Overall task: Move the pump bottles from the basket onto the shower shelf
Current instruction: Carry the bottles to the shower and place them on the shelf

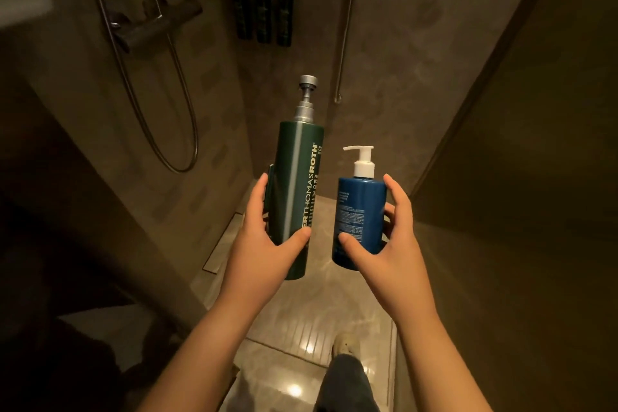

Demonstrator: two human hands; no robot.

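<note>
Green bottle (297, 197), silver pump; blue bottle (359, 221), white pump.

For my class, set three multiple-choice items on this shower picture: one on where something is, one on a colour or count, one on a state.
1. Where is the blue bottle?
A. In the right hand
B. On the floor
C. Hung on the wall

2. How many dark bottles hang on the back wall?
A. One
B. Three
C. Five

3. What state is the green bottle in?
A. Lying flat on the floor
B. Held roughly upright in the left hand
C. Standing in a basket

Answers:
1 A: the fingers of the right hand wrap its body.
2 B: three hang side by side.
3 B: its silver pump points up, and the left hand grips its lower body.
</note>
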